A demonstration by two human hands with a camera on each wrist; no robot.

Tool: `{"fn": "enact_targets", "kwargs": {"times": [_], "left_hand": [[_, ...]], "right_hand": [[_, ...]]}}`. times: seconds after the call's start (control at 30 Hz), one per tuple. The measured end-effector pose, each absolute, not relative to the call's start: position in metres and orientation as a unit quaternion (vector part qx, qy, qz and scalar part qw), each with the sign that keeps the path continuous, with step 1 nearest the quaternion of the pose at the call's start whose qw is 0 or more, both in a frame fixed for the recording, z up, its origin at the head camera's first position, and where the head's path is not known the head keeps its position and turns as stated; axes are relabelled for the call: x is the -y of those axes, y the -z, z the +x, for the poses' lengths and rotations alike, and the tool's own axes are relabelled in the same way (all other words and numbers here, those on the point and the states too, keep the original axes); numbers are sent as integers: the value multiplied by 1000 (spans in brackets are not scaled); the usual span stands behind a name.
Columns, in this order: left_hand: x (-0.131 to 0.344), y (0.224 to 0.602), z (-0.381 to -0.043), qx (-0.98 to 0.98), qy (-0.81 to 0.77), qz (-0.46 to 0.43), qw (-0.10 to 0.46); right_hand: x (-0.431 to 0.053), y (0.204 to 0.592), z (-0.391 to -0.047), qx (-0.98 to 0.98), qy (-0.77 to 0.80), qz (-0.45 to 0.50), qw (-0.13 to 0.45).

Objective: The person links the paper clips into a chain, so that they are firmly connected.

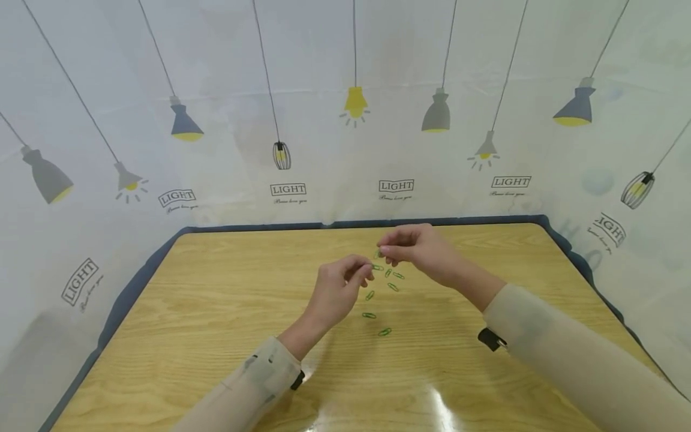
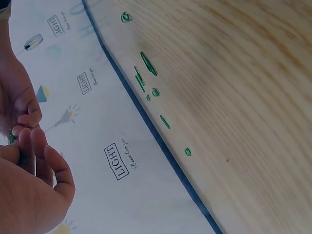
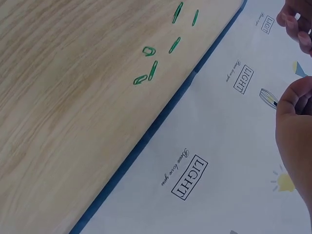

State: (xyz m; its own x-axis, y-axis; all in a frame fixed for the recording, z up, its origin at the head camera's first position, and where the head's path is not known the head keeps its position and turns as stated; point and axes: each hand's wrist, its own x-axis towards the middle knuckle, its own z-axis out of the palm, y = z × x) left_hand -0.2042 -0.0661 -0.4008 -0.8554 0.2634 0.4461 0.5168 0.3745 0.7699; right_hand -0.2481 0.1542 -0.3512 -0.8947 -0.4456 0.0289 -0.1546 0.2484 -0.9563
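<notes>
Near the far middle of the table, my left hand (image 1: 339, 288) pinches a green paper clip (image 1: 378, 267) between thumb and fingertips. My right hand (image 1: 423, 249) is just beyond it to the right, its thumb and forefinger pinching another green paper clip (image 1: 378, 254). The fingertips of the two hands are close together above the tabletop. In the left wrist view a sliver of green clip (image 2: 10, 136) shows between the hands; fingers hide much of it. Below them, several loose green paper clips (image 1: 393, 287) lie scattered on the wood.
The wooden table (image 1: 216, 312) has a dark blue band (image 1: 259, 228) along its far edge. A pale wall sheet (image 1: 318, 60) printed with lamps surrounds it. Nearest me among the loose clips lies one green clip (image 1: 385, 332); light glints off the front of the tabletop.
</notes>
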Motion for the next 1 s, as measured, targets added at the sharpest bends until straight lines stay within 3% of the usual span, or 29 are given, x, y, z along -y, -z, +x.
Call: {"fn": "enact_targets", "kwargs": {"times": [0.5,1.0], "left_hand": [[67,400,-204,808,507,-258,156],[69,395,-201,816,500,-256,137]], "right_hand": [[-150,356,-244,-765,596,-205,135],[-148,356,-241,-761,596,-198,162]]}}
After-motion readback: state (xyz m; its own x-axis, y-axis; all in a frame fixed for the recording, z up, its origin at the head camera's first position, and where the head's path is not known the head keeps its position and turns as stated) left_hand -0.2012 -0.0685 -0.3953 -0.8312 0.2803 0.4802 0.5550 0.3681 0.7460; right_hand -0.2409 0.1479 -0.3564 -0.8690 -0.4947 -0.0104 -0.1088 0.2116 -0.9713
